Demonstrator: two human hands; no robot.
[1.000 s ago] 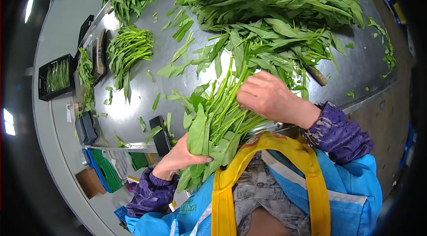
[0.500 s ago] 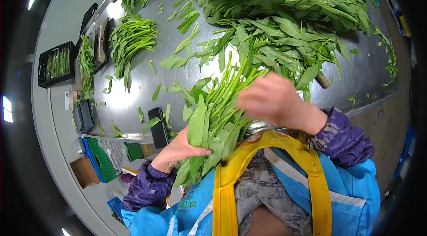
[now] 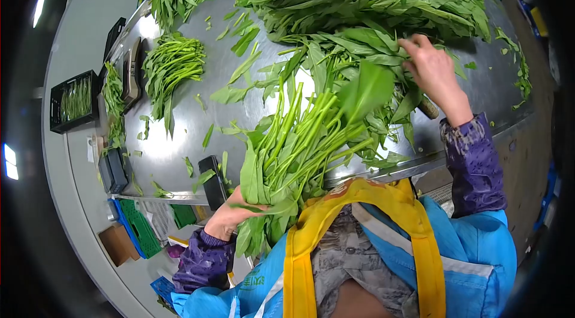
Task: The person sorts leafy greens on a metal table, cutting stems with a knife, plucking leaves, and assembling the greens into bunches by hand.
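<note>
Head: leafy bunch in left hand.

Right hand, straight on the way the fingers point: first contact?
Likely the loose leafy stems just off the fingertips of the right hand, on the near side of the big heap. Height above them is unclear from this one view, so it might pass over and meet the heap instead.

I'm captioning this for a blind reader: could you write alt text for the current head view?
A person's left hand holds a bunch of leafy green stems at the edge of a metal table, with the right hand over loose greens beside a large leafy pile.
</note>
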